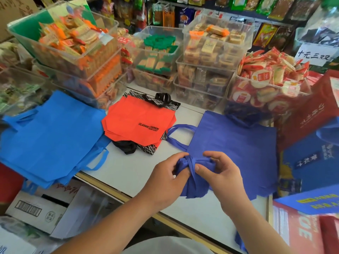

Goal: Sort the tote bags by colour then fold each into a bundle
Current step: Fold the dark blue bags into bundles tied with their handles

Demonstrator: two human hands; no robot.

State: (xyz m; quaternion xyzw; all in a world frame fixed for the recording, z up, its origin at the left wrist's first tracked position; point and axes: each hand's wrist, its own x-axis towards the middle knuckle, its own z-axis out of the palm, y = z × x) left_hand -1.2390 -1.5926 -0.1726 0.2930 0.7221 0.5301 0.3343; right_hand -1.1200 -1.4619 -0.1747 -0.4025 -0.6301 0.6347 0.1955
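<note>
Both hands at near centre of the white surface [139, 173], working one dark blue bundle [194, 186]. Left hand [165, 178] grips the bundle's left end, fingers curled into the cloth. Right hand [222, 173] pinches the right end, thumb on the near side and fingers over the top. A strap [191, 165] of the same blue crosses the bundle's middle, between the two hands. The bundle's lower part is loosely gathered and hangs toward the near edge.

The bundle sits over the near left corner of a dark blue bag [238, 149] that is spread flat, its handle loop lying out to the left.

Orange bags [135, 121] are stacked flat in the middle, printed side up, on top of a black bag [146, 150] with a white line pattern that shows at the far and near ends. Light blue bags [49, 136] lie in a pile at far left, overhanging the surface's edge, well apart from the hands.

Clear bins [73, 52] of packaged snacks are stacked along the back, just behind all three piles.
</note>
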